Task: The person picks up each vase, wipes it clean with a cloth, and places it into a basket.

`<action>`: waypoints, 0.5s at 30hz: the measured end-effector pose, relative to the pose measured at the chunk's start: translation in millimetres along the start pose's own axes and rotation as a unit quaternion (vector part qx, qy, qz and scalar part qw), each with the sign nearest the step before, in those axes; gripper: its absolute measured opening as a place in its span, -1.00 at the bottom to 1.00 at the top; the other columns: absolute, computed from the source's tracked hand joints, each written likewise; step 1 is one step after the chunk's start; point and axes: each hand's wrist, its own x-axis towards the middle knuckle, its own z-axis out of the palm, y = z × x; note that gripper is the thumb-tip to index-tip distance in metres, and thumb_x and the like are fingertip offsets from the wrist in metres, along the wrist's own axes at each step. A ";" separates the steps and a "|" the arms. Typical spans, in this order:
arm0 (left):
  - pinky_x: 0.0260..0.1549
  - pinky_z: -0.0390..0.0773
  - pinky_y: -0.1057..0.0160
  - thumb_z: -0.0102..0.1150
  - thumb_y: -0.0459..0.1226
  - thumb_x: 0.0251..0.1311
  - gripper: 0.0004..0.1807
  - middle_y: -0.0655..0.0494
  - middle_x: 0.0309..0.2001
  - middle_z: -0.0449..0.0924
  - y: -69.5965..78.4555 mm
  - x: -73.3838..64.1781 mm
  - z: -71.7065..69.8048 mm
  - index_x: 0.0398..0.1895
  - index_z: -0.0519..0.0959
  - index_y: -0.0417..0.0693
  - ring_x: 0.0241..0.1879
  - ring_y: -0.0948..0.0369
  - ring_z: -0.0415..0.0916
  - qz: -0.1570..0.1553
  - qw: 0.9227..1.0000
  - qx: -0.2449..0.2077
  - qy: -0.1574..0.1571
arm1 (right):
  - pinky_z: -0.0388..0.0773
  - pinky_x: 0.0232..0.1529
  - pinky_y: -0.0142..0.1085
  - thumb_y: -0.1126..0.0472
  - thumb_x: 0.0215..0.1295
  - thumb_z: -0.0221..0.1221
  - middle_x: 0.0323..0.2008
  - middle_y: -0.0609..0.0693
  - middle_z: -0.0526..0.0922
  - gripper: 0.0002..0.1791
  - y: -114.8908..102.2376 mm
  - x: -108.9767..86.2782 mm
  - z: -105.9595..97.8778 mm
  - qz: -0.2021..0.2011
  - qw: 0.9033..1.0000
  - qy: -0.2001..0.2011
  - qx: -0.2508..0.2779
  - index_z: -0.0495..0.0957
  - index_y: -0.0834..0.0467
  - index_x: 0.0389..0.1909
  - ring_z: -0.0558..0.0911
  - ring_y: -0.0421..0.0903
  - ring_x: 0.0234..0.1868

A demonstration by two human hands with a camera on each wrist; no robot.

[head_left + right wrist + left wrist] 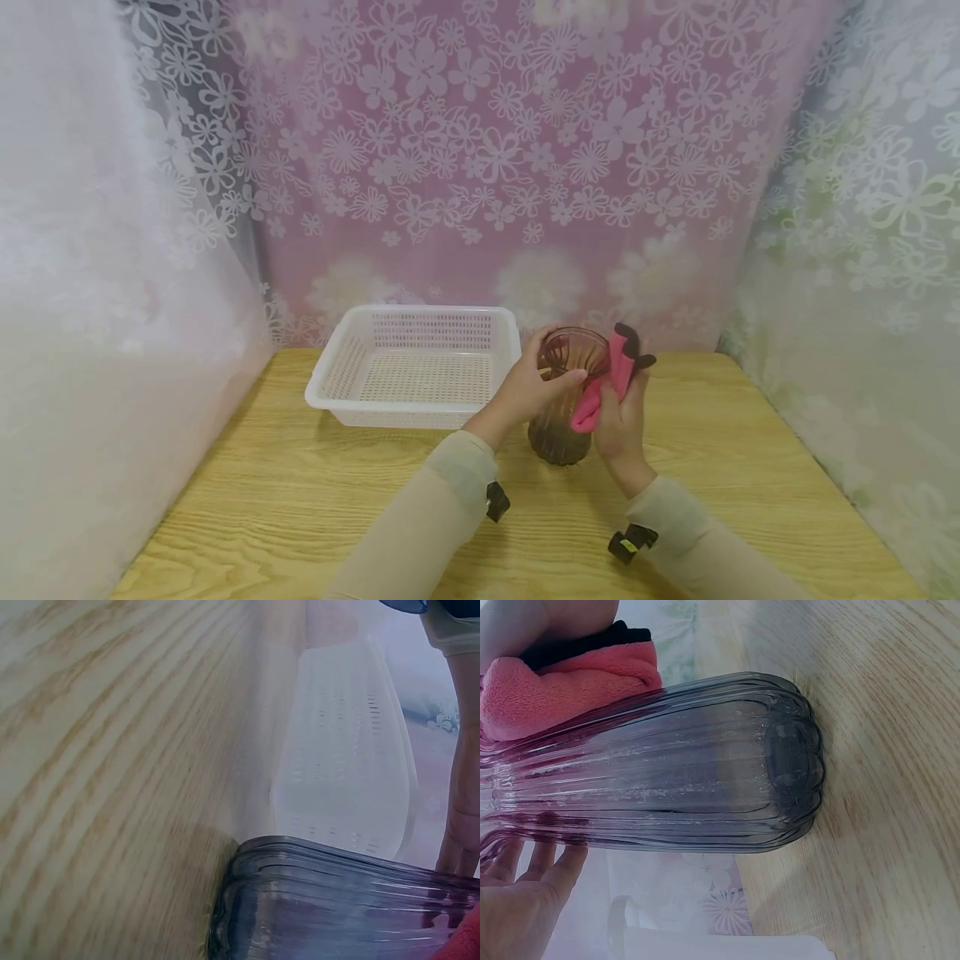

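A ribbed glass vase (558, 433), tinted pink at the mouth and smoky grey toward the base, is held near-upright over the table. My left hand (525, 387) grips it at the flared neck, thumb on the near side. On the other side, my right hand (622, 421) holds a folded pink cloth (621, 358) with dark brown edging against the vase's upper part. The left wrist view shows the fluffy cloth (570, 690) touching the glass. Whether the vase's base (240, 915) rests on the wood or hovers just above it, I cannot tell.
A white perforated plastic basket (420, 417) sits on the wood-grain table (360, 500), left of the vase and close to my left hand. Flower-patterned curtains (487, 150) hang behind the table and along both sides.
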 end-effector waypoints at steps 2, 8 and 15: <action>0.24 0.42 0.18 0.33 0.00 0.26 -0.13 0.23 0.38 0.34 -0.2 0.1 -0.1 0.54 0.05 0.43 0.30 0.11 0.39 -0.001 1.000 0.001 -0.002 | 0.47 -0.62 -0.43 0.54 0.42 -0.22 -0.47 0.22 0.42 -0.23 -2.4 -0.5 0.7 0.007 1.000 0.002 -0.012 -0.26 0.24 0.58 0.48 -0.22 -0.62; 0.21 0.42 0.24 0.34 0.02 0.25 -0.13 0.25 0.37 0.35 -1.3 0.8 0.3 0.53 0.06 0.46 0.28 0.15 0.40 -0.004 1.000 0.000 -0.003 | 0.46 -0.30 -0.49 0.54 0.43 -0.18 0.01 0.38 0.35 -0.23 -3.0 -2.3 2.4 0.017 0.999 0.011 -0.027 -0.24 0.27 0.58 0.46 -0.20 -0.31; 0.22 0.44 0.18 0.33 0.02 0.26 -0.13 0.18 0.37 0.34 1.2 -0.9 -0.3 0.54 0.06 0.44 0.29 0.09 0.41 -0.005 1.000 0.003 0.002 | 0.43 -0.04 -0.49 0.56 0.41 -0.18 0.19 0.43 0.31 -0.30 0.7 -4.8 3.9 0.018 1.000 0.009 -0.016 -0.11 0.33 0.54 0.46 -0.12 -0.07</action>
